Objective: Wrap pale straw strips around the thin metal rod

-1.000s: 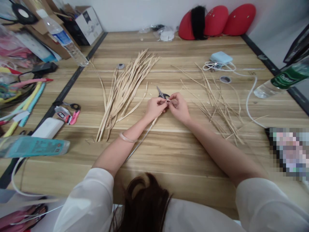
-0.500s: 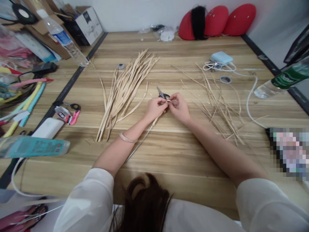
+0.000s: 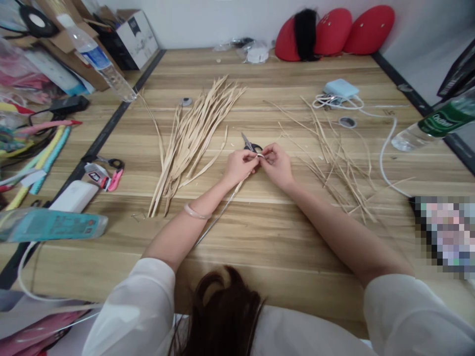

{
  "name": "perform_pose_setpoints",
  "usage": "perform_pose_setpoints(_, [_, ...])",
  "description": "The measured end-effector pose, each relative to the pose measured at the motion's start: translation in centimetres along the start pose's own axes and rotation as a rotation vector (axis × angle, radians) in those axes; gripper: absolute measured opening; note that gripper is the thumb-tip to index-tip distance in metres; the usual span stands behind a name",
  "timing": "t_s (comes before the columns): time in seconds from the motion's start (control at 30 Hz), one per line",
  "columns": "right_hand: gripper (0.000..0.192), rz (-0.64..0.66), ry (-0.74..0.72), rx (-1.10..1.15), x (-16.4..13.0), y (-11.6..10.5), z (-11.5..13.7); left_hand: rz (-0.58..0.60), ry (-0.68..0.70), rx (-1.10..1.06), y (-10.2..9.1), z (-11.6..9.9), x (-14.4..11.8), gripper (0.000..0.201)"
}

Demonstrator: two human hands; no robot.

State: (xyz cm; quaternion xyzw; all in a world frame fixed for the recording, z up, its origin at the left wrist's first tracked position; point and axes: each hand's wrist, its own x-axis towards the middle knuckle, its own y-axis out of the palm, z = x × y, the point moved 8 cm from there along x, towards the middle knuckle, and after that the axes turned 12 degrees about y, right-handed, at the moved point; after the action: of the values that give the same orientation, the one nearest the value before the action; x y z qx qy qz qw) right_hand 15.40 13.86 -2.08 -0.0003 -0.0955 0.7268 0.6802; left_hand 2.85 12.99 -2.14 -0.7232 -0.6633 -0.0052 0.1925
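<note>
My left hand (image 3: 239, 165) and my right hand (image 3: 276, 165) meet above the middle of the wooden table (image 3: 260, 237), fingertips pinched together on a thin pale straw strip (image 3: 260, 156) curled between them. The strip's long tail (image 3: 218, 215) runs back toward me under my left wrist. Small scissors (image 3: 248, 143) lie on the table just beyond my fingers. A bundle of wide straw strips (image 3: 193, 133) lies to the left of my hands. A looser scatter of thin straw strands (image 3: 334, 153) lies to the right.
A white charger with cable (image 3: 339, 91) and a tape roll (image 3: 347, 121) sit at the back right, a green-labelled bottle (image 3: 430, 123) at the right edge. On the left lie a clear bottle (image 3: 98, 57), cutters (image 3: 106, 170), a power bank (image 3: 74, 195) and clutter. Red shells (image 3: 334, 29) line the far wall.
My fingers shifted slightly on the curled strip; otherwise nothing has visibly moved.
</note>
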Motion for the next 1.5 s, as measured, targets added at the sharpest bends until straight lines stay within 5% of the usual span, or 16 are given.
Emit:
perform_pose_setpoints(0.5, [0.013,-0.02,-0.036,0.045,-0.1,-0.2,0.3,-0.03,-0.036,0.028,-0.3,-0.6,-0.2,0.021])
perform_pose_setpoints(0.9, [0.008,-0.031,-0.051,0.04,-0.1,-0.4,0.2,-0.111,-0.047,-0.162,-0.2,0.7,0.1,0.016])
perform_pose_setpoints(1.5, [0.012,-0.106,-0.135,-0.241,-0.9,-0.6,2.3,-0.159,-0.123,-0.225,-0.5,-0.3,0.0,0.008])
